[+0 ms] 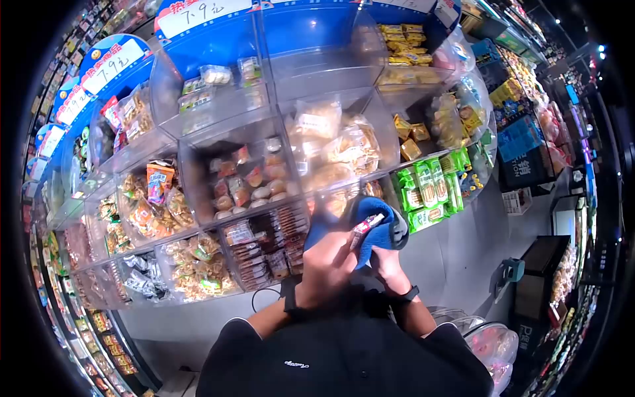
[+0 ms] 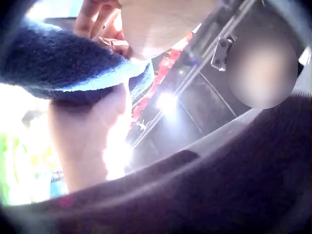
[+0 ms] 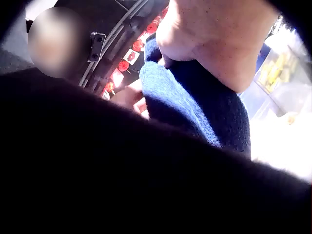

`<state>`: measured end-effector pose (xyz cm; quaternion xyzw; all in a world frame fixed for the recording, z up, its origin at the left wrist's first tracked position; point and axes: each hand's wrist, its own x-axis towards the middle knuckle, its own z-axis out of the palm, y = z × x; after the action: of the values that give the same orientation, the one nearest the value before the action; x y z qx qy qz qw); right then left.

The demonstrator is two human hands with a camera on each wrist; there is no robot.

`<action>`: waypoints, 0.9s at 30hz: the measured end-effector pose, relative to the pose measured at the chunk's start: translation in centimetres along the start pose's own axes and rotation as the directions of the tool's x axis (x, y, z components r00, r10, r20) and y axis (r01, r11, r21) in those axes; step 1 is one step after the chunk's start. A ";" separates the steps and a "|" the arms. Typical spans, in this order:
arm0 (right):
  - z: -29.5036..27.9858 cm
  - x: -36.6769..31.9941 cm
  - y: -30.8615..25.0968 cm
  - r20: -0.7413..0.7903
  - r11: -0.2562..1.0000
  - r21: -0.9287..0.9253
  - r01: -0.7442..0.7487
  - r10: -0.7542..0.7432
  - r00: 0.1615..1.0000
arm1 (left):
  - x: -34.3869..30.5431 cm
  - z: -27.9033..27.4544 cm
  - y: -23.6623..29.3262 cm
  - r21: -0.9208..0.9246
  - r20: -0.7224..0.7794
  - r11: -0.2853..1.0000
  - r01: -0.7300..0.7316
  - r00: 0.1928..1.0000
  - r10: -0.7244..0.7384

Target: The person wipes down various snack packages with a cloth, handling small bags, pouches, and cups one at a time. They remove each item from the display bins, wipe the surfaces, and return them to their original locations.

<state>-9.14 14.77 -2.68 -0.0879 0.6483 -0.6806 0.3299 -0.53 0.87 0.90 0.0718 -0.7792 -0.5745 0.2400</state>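
Close to the chest, in the head view, my left hand (image 1: 331, 258) pinches a small wrapped snack packet (image 1: 368, 228) with red and white print. A blue towelling cloth (image 1: 382, 223) is bunched around and behind the packet. My right hand (image 1: 390, 270) grips that cloth from below. From the left wrist, the cloth (image 2: 53, 58) stretches between the left hand (image 2: 161, 24) and the right hand (image 2: 87, 131). In the right wrist view the cloth (image 3: 190, 102) hangs folded under the right hand (image 3: 214, 39), which hides part of it.
Clear display bins (image 1: 248, 142) of packaged snacks stand just ahead. Green snack packs (image 1: 430, 188) lie beyond the hands at right, dark brown packets (image 1: 264, 245) at left. A black stand (image 1: 542, 278) and grey floor (image 1: 463, 245) are to the right, with plastic bags (image 1: 493, 347) near the right elbow.
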 end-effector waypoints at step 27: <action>-2.0 -1.4 -0.3 0.018 0.932 -0.237 0.273 -0.277 0.961 | -0.9 0.6 -2.6 -0.618 0.575 0.511 0.598 0.787 -0.225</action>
<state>-9.22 17.17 -2.29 -0.2112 0.7087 -0.6384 0.2134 -0.44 0.91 -1.96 0.0232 -0.4433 -0.8928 -0.0763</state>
